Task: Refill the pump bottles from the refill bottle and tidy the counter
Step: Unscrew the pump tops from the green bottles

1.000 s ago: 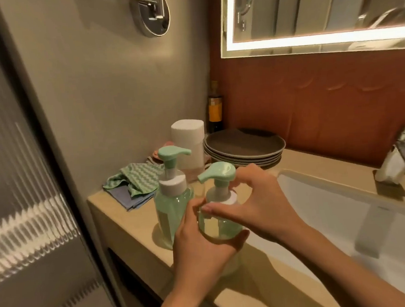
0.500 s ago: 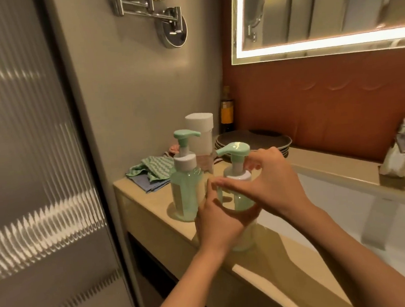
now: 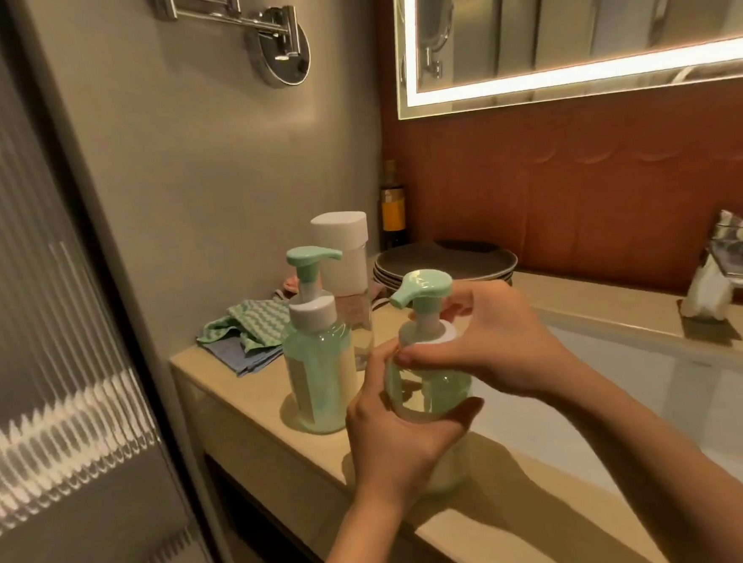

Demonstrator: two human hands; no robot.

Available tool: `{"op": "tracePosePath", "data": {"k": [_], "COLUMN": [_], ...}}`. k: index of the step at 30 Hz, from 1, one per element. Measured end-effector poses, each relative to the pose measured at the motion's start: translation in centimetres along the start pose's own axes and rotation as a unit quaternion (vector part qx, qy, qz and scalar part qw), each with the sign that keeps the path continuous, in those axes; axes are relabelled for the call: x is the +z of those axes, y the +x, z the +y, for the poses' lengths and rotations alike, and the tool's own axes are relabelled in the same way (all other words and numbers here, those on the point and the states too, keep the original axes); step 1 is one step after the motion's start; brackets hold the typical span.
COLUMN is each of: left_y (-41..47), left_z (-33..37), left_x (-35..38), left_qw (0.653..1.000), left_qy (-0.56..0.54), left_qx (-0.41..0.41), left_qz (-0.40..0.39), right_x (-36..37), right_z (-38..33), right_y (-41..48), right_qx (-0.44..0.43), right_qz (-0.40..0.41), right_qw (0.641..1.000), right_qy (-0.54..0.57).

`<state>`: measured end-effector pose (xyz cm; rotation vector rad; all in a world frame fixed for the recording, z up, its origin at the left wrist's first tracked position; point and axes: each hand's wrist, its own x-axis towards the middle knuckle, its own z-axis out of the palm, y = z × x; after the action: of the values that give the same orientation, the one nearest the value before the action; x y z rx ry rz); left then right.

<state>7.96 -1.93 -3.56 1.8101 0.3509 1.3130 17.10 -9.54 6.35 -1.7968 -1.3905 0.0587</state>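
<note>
A round green pump bottle (image 3: pixel 430 387) stands at the counter's front edge. My left hand (image 3: pixel 397 429) grips its body from the near side. My right hand (image 3: pixel 488 343) pinches the white collar under the green pump head (image 3: pixel 423 288). A taller green pump bottle (image 3: pixel 318 364) stands just left of it, untouched. Behind that stands the clear refill bottle (image 3: pixel 349 265) with a white cap.
Folded green and blue cloths (image 3: pixel 250 333) lie at the counter's left back corner. A stack of dark plates (image 3: pixel 447 262) and a dark bottle (image 3: pixel 393 205) sit by the back wall. The white sink basin (image 3: pixel 676 392) opens to the right, with a faucet (image 3: pixel 740 242) behind it.
The pump head on the round bottle has turned so that its spout points left. Both hands keep their hold on the bottle. The camera view has shifted slightly.
</note>
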Motion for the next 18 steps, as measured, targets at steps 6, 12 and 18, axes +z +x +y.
{"op": "tracePosePath", "data": {"k": [6, 12, 18], "left_y": [-0.1, 0.0, -0.2], "left_z": [0.1, 0.0, -0.1], "left_x": [-0.2, -0.2, -0.5], "left_qw": [0.999, 0.999, 0.997], "left_qy": [-0.008, -0.013, 0.009], "left_qx": [-0.025, -0.035, -0.063], "left_qz": [-0.024, -0.022, -0.038], "right_x": [-1.5, 0.9, -2.4], "right_z": [0.2, 0.1, 3.0], "right_y": [-0.2, -0.1, -0.1], "right_qx": [0.052, 0.026, 0.068], "right_qz": [-0.178, -0.019, -0.061], "right_qw": [0.978, 0.999, 0.994], "right_qy": [0.097, 0.038, 0.055]}}
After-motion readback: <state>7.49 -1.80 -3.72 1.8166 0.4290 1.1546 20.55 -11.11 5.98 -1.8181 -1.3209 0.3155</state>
